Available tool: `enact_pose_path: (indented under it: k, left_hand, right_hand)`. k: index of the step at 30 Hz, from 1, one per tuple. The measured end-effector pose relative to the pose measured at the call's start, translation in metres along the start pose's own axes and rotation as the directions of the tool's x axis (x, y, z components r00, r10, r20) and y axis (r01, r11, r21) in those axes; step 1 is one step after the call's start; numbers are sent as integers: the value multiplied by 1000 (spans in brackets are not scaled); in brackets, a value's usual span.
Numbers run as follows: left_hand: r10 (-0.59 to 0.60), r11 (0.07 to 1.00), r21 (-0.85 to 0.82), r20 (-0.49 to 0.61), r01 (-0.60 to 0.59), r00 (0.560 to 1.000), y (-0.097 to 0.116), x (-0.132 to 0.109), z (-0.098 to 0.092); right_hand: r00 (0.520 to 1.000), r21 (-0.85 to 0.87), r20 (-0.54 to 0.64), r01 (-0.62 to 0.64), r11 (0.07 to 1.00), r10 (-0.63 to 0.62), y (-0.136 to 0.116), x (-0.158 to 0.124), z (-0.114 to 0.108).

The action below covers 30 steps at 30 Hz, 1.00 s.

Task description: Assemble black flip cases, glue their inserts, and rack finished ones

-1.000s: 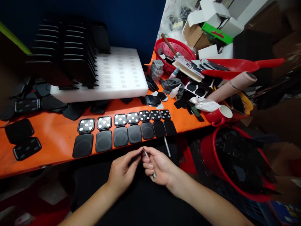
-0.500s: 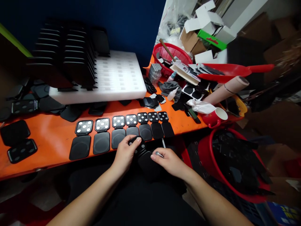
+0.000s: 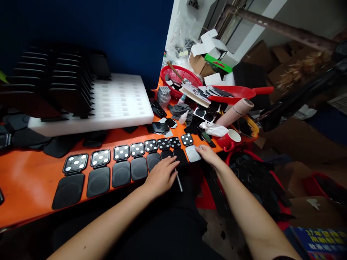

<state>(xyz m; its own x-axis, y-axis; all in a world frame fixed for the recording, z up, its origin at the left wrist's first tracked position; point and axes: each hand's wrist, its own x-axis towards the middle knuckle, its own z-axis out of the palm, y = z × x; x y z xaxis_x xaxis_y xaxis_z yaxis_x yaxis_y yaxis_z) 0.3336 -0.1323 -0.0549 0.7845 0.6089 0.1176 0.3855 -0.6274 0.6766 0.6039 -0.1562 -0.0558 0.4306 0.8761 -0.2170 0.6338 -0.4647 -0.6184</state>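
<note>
Along the front edge of the orange table runs a row of opened hinged black cases (image 3: 121, 174), their upper halves dotted with pale round spots. My left hand (image 3: 162, 175) lies palm down over the lower halves near the right end, fingers stretched out. Beside its fingertips, a thin metal rod (image 3: 179, 182) sticks out past the table edge. My right hand (image 3: 208, 155) is at the right-hand edge of the last case (image 3: 193, 154), whose lower half reflects light. A short silver metal piece (image 3: 201, 147) shows at its closed fingers; the rest is hidden.
A white foam block (image 3: 119, 104) holding upright black panels stands at the back left. To the right are a red basket (image 3: 181, 74), a red scoop (image 3: 235, 93), a red mug (image 3: 229, 140), a pink bottle (image 3: 235, 112) and, lower, a red tub (image 3: 271, 180) of black parts.
The case held between both hands now lies at the right end of the row. My right hand has gone with it; my left hand has let go. The view has turned right.
</note>
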Motion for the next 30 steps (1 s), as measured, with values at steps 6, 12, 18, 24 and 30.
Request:
enact_pose_path:
  k: [6, 12, 18, 24, 30]
  left_hand:
    - [49, 986, 156, 47, -56, 998, -7, 13, 12]
    - [175, 953, 230, 117, -198, 978, 4, 25, 29]
    - [204, 917, 306, 191, -256, 960, 8, 38, 49]
    - [189, 929, 281, 198, -240, 962, 7, 38, 51]
    - [152, 935, 286, 209, -209, 966, 14, 42, 45]
  right_hand:
    - [995, -194, -92, 25, 981, -43, -10, -2, 9]
    - [931, -402, -150, 251, 881, -334, -34, 5, 18]
    - [909, -488, -41, 344, 802, -415, -27, 24, 36]
    - [920, -528, 45, 353, 772, -390, -27, 27, 35]
    - [906, -552, 97, 394, 735, -412, -42, 31, 24]
